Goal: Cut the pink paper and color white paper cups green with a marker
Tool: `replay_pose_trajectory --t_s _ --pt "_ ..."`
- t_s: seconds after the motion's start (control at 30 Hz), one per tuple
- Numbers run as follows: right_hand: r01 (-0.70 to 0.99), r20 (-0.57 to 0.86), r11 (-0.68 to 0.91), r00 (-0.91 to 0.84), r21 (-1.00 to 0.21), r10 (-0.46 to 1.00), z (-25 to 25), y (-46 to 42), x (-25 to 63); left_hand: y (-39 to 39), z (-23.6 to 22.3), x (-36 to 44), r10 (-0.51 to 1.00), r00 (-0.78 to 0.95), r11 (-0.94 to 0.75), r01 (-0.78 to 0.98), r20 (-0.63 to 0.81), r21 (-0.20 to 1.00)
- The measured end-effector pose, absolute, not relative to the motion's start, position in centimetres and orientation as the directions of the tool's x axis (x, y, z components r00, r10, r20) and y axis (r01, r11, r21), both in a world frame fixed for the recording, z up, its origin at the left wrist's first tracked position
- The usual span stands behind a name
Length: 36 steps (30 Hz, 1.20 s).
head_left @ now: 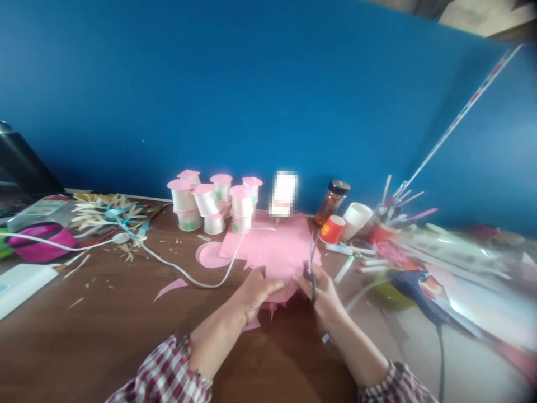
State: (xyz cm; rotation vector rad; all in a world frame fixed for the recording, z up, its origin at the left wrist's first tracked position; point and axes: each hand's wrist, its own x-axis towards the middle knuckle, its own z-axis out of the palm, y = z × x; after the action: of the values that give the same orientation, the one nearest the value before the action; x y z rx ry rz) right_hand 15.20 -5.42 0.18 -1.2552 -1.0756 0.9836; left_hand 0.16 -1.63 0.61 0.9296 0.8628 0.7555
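My left hand [255, 292] is closed on a piece of pink paper [287, 291], its thumb lying across the top. My right hand [324, 294] grips a pair of dark-handled scissors [311, 274], blades pointing up and away from me. Its fingertips also reach the right side of the pink paper. Behind the hands lie more pink sheets [272, 243], overlapping so that their edges are hard to tell apart. A rounded pink piece [213, 254] lies left of them. Pink scraps [171, 287] are scattered nearby, some under the held paper.
White paper cups [201, 201] with pink tops stand stacked at the back. A phone [285, 193], blurred out, leans behind the sheets. A white cable [201, 284] crosses the table [138, 330]. Rightward are a jar [331, 202], a red cup [333, 229], markers and a corded glue gun [422, 294].
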Motion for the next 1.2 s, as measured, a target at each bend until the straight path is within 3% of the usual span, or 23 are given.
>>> replay_pose_trajectory --t_s 0.1,0.17,0.3,0.4,0.53,0.73,1.2 --pt "-0.086 0.066 0.08 0.156 -0.993 0.986 0.1 -5.6 14.9 -1.7 0.3 0.4 0.836 0.391 0.468 -0.142 -0.385 0.872" --pt "-0.115 0.047 0.067 0.172 -0.991 0.984 -0.1 -5.7 14.8 -1.8 0.2 0.7 0.846 0.358 0.485 -0.21 -0.395 0.849" --pt "-0.175 0.03 0.083 0.283 -0.981 0.959 -0.8 -5.4 15.0 -2.0 0.3 0.9 0.881 0.365 0.455 -0.481 -0.301 0.749" --pt "-0.245 0.021 0.116 0.358 -0.963 0.933 -1.0 -5.1 15.1 -2.1 0.3 1.0 0.881 0.403 0.45 -0.559 -0.246 0.696" --pt "-0.293 0.01 0.129 0.376 -0.947 0.926 -0.9 -5.1 15.0 -2.3 0.0 1.4 0.853 0.426 0.496 -0.487 -0.3 0.719" --pt "-0.179 0.105 0.18 0.362 -0.967 0.926 -1.0 -5.4 14.5 -2.5 -0.7 1.7 0.867 0.397 0.442 -0.334 -0.301 0.832" --pt "-0.166 0.112 0.174 0.329 -0.971 0.937 -0.2 -5.6 13.7 -2.7 -0.4 1.7 0.892 0.344 0.414 -0.357 -0.294 0.837"
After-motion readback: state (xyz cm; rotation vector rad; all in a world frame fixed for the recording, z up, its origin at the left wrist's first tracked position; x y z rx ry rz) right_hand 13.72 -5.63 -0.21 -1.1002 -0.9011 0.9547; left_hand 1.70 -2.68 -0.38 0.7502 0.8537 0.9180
